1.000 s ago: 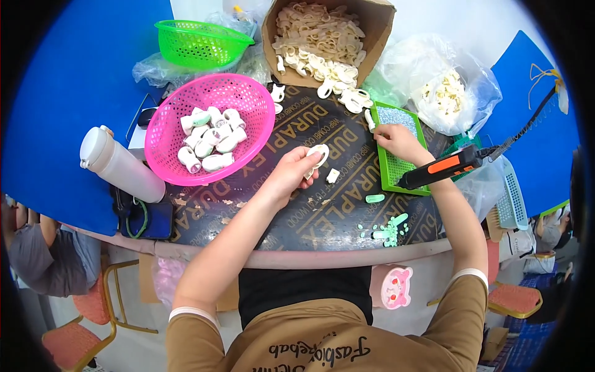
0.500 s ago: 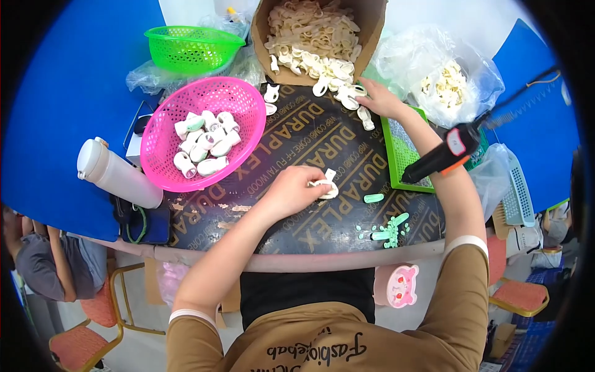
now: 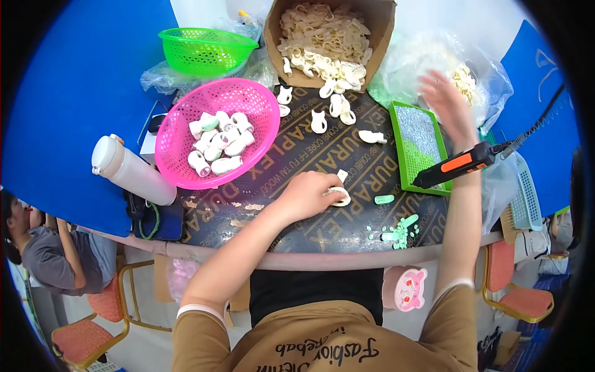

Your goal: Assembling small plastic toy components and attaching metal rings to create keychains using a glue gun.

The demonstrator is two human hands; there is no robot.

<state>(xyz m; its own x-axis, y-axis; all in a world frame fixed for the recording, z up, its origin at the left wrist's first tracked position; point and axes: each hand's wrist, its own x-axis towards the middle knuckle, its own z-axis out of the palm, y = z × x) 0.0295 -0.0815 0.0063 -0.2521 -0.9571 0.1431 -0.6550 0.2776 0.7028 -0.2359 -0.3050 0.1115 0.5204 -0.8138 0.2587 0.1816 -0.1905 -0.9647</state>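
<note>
My left hand point(image 3: 310, 196) rests low over the dark table, its fingers closed on a small cream ring-shaped piece point(image 3: 341, 199) with a white tab beside it. Blurred by motion, my right hand point(image 3: 447, 106) hangs above the far end of a green tray point(image 3: 400, 146), next to a clear bag point(image 3: 496, 77) of cream pieces. Its fingers look spread, with nothing visible in them. Loose cream pieces lie in front of the open cardboard box point(image 3: 380, 43), among them an eared one point(image 3: 318, 122) and one on its side point(image 3: 372, 136).
A pink basket point(image 3: 261, 102) at left holds several white pieces, with a green basket point(image 3: 207, 59) behind it and a pale bottle point(image 3: 139, 177) beside it. A black hand tool point(image 3: 455, 166) hangs over the tray and right forearm. Green bits point(image 3: 401, 237) lie near the front edge.
My right hand has moved right, from the cream pieces at the box mouth to near the clear bag. Some pieces now lie spread apart and nearer. The left hand keeps its grip.
</note>
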